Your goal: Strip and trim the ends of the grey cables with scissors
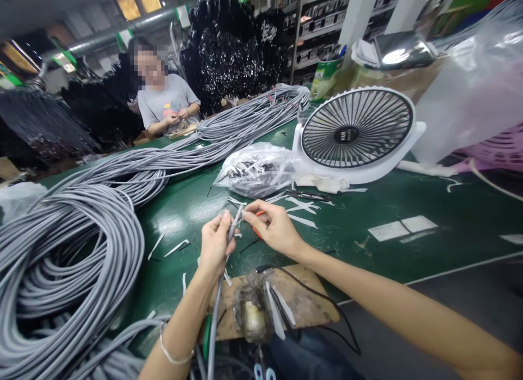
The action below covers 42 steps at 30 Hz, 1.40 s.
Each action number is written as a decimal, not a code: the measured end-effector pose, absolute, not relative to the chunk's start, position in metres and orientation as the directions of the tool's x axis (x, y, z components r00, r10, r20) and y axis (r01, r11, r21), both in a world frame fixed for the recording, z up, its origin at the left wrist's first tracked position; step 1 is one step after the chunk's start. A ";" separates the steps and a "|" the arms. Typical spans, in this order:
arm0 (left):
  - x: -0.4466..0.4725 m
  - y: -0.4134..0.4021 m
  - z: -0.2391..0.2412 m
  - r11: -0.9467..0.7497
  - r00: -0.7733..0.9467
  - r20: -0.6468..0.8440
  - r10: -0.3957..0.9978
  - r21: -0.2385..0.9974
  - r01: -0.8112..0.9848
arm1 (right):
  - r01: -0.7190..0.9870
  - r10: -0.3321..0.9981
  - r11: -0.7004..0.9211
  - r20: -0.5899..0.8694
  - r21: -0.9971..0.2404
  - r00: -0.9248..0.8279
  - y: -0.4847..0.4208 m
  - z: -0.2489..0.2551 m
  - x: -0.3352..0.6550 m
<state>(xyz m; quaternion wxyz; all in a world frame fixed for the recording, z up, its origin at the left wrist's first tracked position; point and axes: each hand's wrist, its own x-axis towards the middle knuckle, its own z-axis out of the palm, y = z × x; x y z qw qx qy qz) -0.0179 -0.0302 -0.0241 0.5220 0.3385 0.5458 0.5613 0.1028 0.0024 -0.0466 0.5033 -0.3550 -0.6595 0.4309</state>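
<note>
My left hand [216,239] is closed around a grey cable [217,306], just below its upper end. The cable runs down past my left wrist toward the bottom edge of the view. Close to the cable's tip, my right hand [273,223] is closed, with an orange-handled tool [258,221] in its palm; most of that tool is hidden by the fingers. Thumb and forefinger of this hand are right at the pale cable end, and whether they pinch a strand there is too small to tell. White strips [302,206] and dark scraps lie on the green table around both hands.
Large coils of grey cable [122,244] cover the left side. A white fan [354,134] and a clear bag of parts [259,170] stand ahead. Below my hands sits a brown board [306,298] with a small block-like device [253,314]. Across the table is another person [167,97].
</note>
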 end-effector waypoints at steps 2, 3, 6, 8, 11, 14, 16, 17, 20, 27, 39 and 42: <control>-0.016 -0.032 -0.021 0.230 -0.125 -0.275 0.953 0.930 -0.288 | 0.028 0.917 0.340 0.324 -0.940 -0.231 0.006 -0.048 0.104; -0.016 -0.033 -0.020 0.278 -0.079 -0.319 0.944 0.904 -0.325 | 0.025 0.922 0.325 0.311 -0.945 -0.232 0.007 -0.049 0.104; -0.016 -0.035 -0.021 0.382 0.023 -0.410 0.912 0.826 -0.415 | 0.007 0.919 0.291 0.277 -0.957 -0.280 0.011 -0.052 0.102; -0.017 -0.034 -0.022 0.408 0.056 -0.432 0.900 0.793 -0.452 | 0.012 0.914 0.271 0.254 -0.962 -0.316 0.014 -0.054 0.100; -0.018 -0.033 -0.022 0.412 0.074 -0.434 0.898 0.771 -0.485 | 0.035 0.943 0.274 0.262 -0.961 -0.206 0.016 -0.054 0.101; -0.018 -0.033 -0.021 0.390 0.048 -0.425 0.904 0.773 -0.500 | 0.029 0.943 0.333 0.332 -0.943 -0.025 0.013 -0.049 0.104; -0.018 -0.033 -0.020 0.395 0.028 -0.443 0.896 0.766 -0.507 | 0.013 0.930 0.367 0.367 -0.930 -0.022 0.009 -0.045 0.106; -0.018 -0.033 -0.021 0.405 0.025 -0.457 0.889 0.760 -0.508 | 0.004 0.927 0.370 0.369 -0.929 -0.063 0.006 -0.043 0.107; -0.016 -0.032 -0.023 0.452 0.046 -0.494 0.868 0.749 -0.484 | -0.044 0.887 0.323 0.319 -0.945 -0.335 -0.001 -0.039 0.108; -0.018 -0.032 -0.023 0.431 0.015 -0.466 0.885 0.807 -0.404 | 0.098 0.715 0.589 0.460 -0.802 -0.527 0.000 -0.034 0.113; -0.022 -0.045 -0.015 0.124 -0.108 -0.159 0.981 0.953 -0.276 | 0.379 0.652 0.758 0.630 -0.531 -0.421 0.014 -0.049 0.115; -0.026 -0.047 -0.010 0.047 -0.122 -0.085 0.989 0.957 -0.285 | 0.567 0.760 0.615 0.603 -0.548 -0.242 0.030 -0.044 0.128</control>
